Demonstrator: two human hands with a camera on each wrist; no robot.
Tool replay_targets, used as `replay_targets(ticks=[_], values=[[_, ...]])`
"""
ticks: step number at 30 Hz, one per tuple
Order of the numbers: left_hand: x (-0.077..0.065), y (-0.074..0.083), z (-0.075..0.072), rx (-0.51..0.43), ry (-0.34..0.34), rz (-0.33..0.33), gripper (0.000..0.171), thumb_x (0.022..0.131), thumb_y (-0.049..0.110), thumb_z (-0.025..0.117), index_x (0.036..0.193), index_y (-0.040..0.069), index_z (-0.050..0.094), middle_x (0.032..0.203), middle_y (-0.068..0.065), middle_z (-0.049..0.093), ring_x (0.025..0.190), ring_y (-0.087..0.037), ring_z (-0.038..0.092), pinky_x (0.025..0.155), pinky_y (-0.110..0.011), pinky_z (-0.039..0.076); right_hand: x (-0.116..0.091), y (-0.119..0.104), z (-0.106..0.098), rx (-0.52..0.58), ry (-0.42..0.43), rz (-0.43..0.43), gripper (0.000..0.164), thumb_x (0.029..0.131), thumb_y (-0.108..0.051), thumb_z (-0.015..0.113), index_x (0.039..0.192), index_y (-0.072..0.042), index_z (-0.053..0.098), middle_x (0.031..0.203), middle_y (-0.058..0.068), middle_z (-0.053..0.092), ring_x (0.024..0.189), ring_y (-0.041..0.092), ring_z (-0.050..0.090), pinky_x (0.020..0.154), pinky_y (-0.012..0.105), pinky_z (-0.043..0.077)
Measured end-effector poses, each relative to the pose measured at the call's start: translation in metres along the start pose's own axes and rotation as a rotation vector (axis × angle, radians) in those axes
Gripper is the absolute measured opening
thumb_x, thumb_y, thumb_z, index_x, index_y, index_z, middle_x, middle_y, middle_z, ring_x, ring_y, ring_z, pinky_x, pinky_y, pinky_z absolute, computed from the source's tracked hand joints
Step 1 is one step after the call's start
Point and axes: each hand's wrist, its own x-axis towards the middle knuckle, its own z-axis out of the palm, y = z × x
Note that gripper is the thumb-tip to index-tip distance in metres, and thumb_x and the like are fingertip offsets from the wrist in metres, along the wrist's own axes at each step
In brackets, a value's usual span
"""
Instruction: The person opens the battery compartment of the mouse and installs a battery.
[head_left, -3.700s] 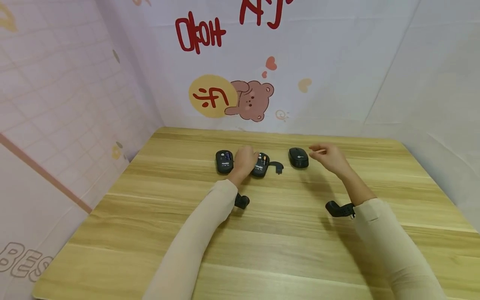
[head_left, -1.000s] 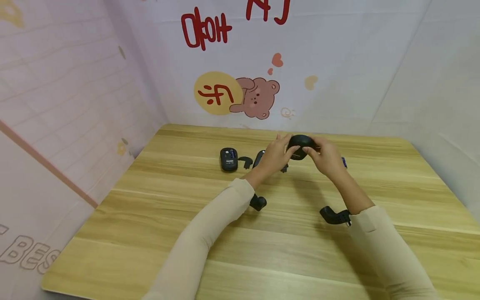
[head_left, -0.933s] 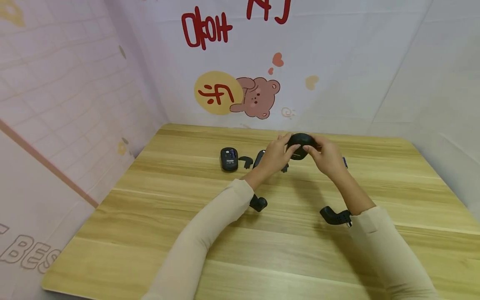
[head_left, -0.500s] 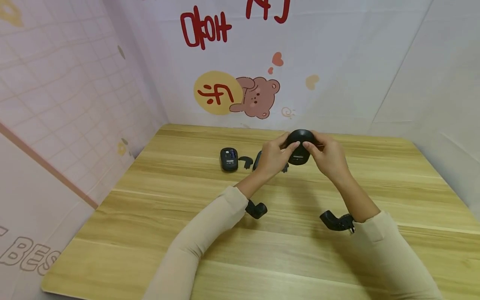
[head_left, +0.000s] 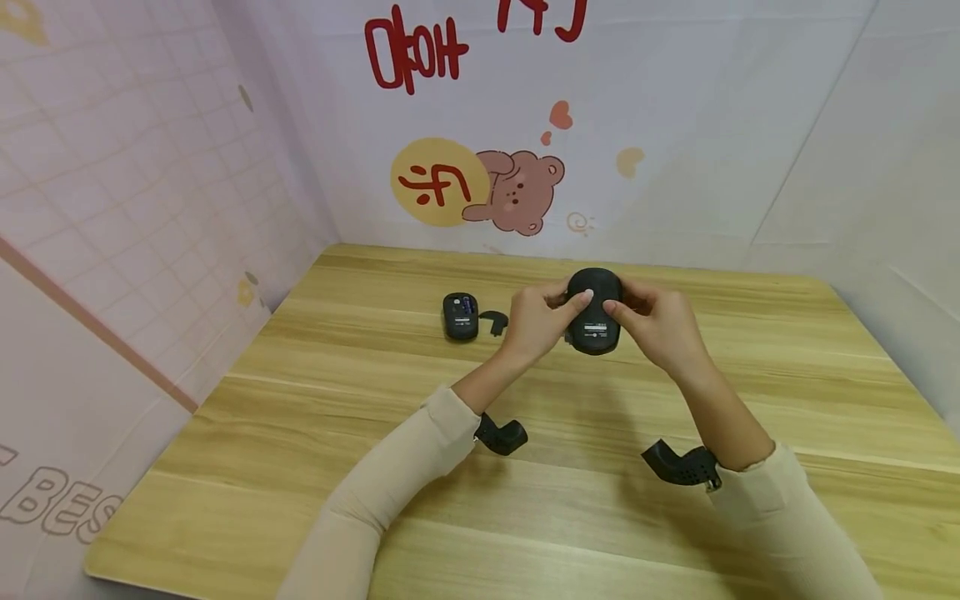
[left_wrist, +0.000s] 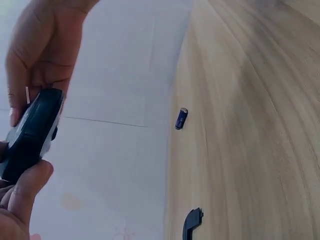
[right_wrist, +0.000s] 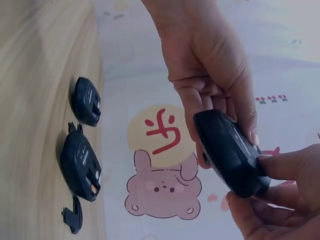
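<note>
A black computer mouse (head_left: 596,323) is held up above the far part of the table, its underside facing the head camera. The left hand (head_left: 536,323) grips its left side, thumb pressed on the underside. From the other side the right hand (head_left: 666,327) holds it, thumb also on the underside and fingers behind. Both thumb tips sit close together near the middle. The right wrist view shows the held mouse (right_wrist: 232,152) edge-on between the two hands. The left wrist view also shows the mouse (left_wrist: 31,135) from its side, fingers around both ends.
An upturned mouse (head_left: 460,318) with a blue battery showing lies left, beside a loose battery cover (head_left: 495,322). Another upturned mouse (right_wrist: 79,160) with an orange battery is behind the left hand, another cover (right_wrist: 73,216) beside it. A blue battery (left_wrist: 181,118) lies on the table.
The right-hand mouse has left the table, been turned over and taken in both hands. Over the last second it tilts so its underside faces the head camera more fully.
</note>
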Motion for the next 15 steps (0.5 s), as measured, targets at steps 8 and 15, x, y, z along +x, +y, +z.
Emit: replay_targets(ticks=[8,15], values=[[-0.007,0.01,-0.009,-0.044,-0.041,-0.203,0.04,0.084,0.027,0.069,0.116,0.003,0.064,0.093,-0.012,0.069,0.066,-0.014,0.068,0.057,-0.03,0.057,-0.004,0.001,-0.003,0.123,-0.128,0.119,0.041,0.092,-0.023,0.059,0.124,0.003,0.057,0.11,0.018,0.063,0.09,0.019,0.064,0.08,0.031,0.052],[-0.011,0.011,-0.011,-0.081,-0.11,-0.252,0.035,0.085,0.019,0.069,0.115,0.002,0.065,0.089,-0.011,0.07,0.068,-0.016,0.068,0.057,-0.031,0.057,-0.003,0.008,-0.003,0.238,-0.249,0.171,0.043,0.094,-0.022,0.056,0.127,0.006,0.053,0.114,0.021,0.06,0.085,0.012,0.064,0.087,0.037,0.049]])
